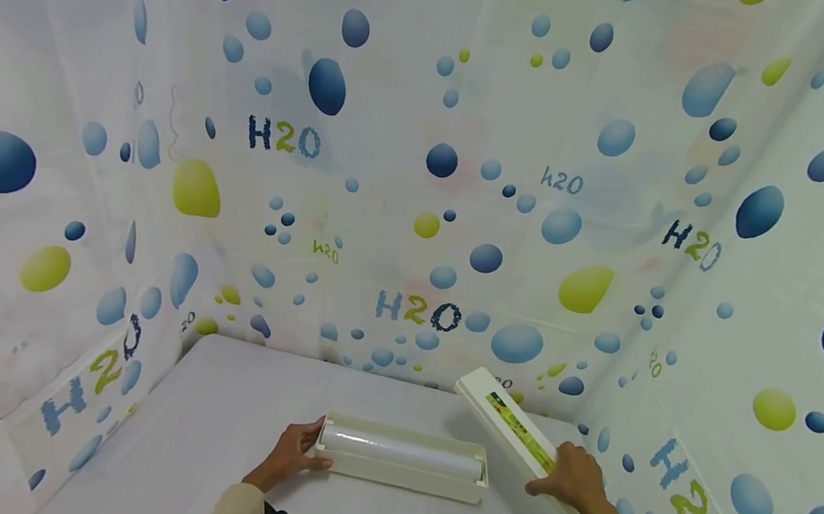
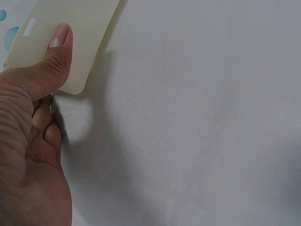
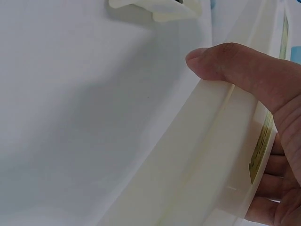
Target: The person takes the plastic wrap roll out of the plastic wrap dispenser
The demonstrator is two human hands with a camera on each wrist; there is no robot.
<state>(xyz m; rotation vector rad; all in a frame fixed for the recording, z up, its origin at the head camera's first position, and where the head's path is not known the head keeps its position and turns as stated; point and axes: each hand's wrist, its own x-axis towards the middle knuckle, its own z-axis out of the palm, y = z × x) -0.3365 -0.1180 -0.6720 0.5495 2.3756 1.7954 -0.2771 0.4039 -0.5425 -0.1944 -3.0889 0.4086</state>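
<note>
Left hand (image 1: pixel 291 452) grips the box (image 1: pixel 403 482) by its left end, thumb on the outer face; the fingers are partly hidden. Right hand (image 1: pixel 577 482) holds the lid (image 1: pixel 477 388), thumb on one long edge, fingers round the label (image 1: pixel 520 430) side. Box is uncovered on the table (image 1: pixel 256 379), can't tell if the gripped end is lifted. Lid is right of the box, slanted, apart from it, seemingly off the table. Roll (image 1: pixel 402 450) lies lengthwise inside the box, looks like glossy film. Box and lid likely light, stiff, a bit slippery plastic; long lid may swing or flex, so best pinched across both long edges near its middle. Box best held by end walls. Patterned sheet (image 1: pixel 370 227) behind the box.
</note>
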